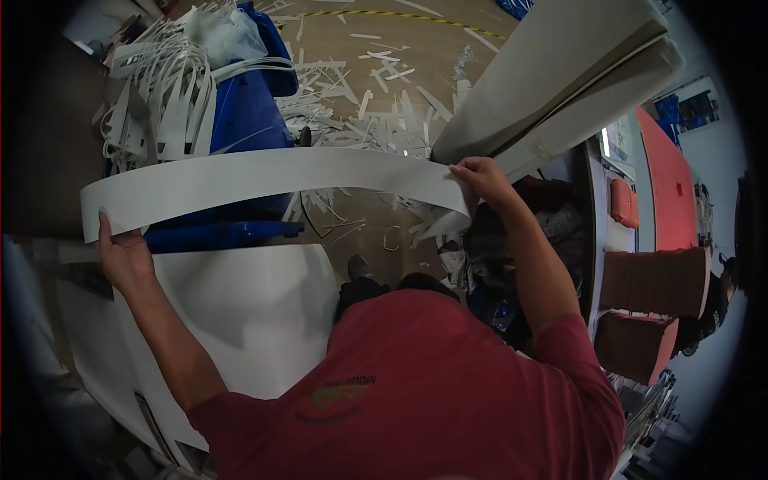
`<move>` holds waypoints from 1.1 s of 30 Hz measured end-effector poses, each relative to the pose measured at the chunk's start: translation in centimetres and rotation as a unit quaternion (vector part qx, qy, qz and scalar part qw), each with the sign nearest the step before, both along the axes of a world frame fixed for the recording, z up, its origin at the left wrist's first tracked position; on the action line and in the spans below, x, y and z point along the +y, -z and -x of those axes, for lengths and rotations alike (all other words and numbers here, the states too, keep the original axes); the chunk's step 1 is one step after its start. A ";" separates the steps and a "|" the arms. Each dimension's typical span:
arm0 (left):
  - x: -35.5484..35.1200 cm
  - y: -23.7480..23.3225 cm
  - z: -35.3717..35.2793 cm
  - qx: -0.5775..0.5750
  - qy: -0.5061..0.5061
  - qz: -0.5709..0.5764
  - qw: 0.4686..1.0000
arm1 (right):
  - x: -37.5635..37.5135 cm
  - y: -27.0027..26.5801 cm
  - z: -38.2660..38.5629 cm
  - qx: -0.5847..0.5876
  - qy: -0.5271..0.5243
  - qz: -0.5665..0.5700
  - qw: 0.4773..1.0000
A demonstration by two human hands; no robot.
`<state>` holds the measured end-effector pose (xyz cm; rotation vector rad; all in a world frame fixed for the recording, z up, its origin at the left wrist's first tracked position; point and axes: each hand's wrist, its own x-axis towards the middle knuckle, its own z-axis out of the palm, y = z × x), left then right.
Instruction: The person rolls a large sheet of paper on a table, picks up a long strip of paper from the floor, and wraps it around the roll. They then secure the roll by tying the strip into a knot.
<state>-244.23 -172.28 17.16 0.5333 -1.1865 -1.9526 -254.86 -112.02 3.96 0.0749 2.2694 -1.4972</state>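
White strip (264,178), arms spread wide: left hand (120,256) and right hand (484,180) fingers grip its ends.

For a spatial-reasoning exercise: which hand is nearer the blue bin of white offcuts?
Left. The left hand holds one end of the white strip just below the blue bin; the right hand holds the other end, well to the bin's right.

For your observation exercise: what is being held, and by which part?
A long white strip, by its ends: left hand on one, right hand on the other.
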 end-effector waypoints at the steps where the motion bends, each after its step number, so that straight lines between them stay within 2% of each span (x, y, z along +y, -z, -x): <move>1: 0.2 -0.3 2.3 0.005 0.006 0.013 1.000 | -0.3 0.1 1.6 -0.015 0.022 0.008 1.000; 7: 1.4 -1.2 15.8 -0.007 0.094 0.058 0.994 | -1.1 0.7 12.7 -0.047 0.068 0.097 0.992; 14: 7.3 -2.7 31.9 0.004 0.067 0.107 0.992 | 0.6 8.4 31.4 -0.051 0.083 0.133 0.986; 16: 11.0 -3.6 36.2 -0.014 0.004 0.072 0.997 | 0.6 8.4 36.1 -0.032 0.066 0.121 0.990; 19: 12.3 -3.3 41.5 0.010 0.005 0.000 1.000 | 0.6 7.8 42.4 0.024 0.077 0.045 0.996; 20: 12.9 -3.3 43.0 0.024 -0.001 -0.009 1.000 | 0.7 8.6 44.8 0.053 0.057 0.054 0.995; 21: 12.6 -3.1 44.6 0.018 -0.004 -0.018 1.000 | 0.7 9.6 47.4 0.081 0.038 0.064 0.994; 23: 12.0 -3.3 47.9 0.019 -0.026 -0.024 0.999 | 0.1 9.8 51.7 0.023 0.045 0.097 0.994; 26: 11.2 -3.2 53.4 -0.019 -0.026 -0.053 0.998 | -0.8 11.5 59.0 0.069 -0.015 0.091 0.993; 29: 8.9 -3.2 59.2 -0.002 0.002 -0.033 0.999 | -2.8 11.6 65.5 0.074 -0.050 0.045 0.995; 33: 3.8 -3.3 68.2 0.053 0.035 -0.053 0.997 | -5.4 9.9 74.1 0.081 -0.041 -0.006 0.996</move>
